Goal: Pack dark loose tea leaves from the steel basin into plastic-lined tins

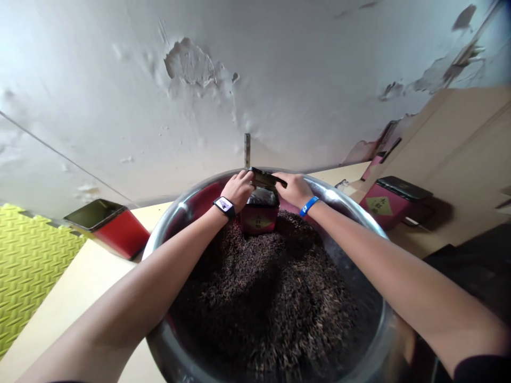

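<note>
Basin (181,206): near edge cut off by the frame. Dark leaves (319,298) heaped inside, partly behind forearms. Tin (260,219) upright at the basin's far side; base hard to make out among leaves. Left hand (238,191) and right hand (295,189) apart, each clamped on one end of the lid (263,177). Lid tilted above tin; contact unclear, ends hidden by fingers.

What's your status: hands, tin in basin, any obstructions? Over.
Left hand, right hand: gripping dark lid. Tin: below lid, sitting in dark leaves. No obstruction visible between.
</note>
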The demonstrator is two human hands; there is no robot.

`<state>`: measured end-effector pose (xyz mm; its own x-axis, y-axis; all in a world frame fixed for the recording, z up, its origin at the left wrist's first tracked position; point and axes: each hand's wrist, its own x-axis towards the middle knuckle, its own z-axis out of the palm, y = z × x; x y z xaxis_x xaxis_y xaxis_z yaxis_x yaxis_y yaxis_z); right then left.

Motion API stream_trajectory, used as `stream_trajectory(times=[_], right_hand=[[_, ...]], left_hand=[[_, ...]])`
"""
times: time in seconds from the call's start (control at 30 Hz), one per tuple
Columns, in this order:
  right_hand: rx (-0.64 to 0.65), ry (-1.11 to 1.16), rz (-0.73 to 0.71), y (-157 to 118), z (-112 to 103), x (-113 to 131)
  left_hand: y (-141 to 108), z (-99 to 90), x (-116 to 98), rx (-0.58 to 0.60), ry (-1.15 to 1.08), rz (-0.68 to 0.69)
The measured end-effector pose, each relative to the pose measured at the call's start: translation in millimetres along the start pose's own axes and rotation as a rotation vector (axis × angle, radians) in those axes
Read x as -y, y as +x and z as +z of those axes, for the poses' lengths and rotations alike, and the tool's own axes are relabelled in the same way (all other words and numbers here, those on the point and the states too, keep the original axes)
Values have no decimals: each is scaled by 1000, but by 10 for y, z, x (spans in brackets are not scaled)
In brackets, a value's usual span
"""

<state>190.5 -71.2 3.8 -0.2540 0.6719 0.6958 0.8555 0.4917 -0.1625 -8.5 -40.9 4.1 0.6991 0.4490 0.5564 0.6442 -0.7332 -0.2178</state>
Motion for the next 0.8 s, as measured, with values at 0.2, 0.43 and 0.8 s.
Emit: stream_trajectory(times=[0.2, 0.43, 0.8], right_hand=[[161, -37, -81, 44, -88, 65], [320, -112, -64, 71, -96, 49], [542, -134, -124, 62, -197, 137]], left_hand=[[-52, 98, -103, -48, -20, -177], [56, 77, -53, 159, -369, -371], [-10, -215, 623, 467, -685, -438]])
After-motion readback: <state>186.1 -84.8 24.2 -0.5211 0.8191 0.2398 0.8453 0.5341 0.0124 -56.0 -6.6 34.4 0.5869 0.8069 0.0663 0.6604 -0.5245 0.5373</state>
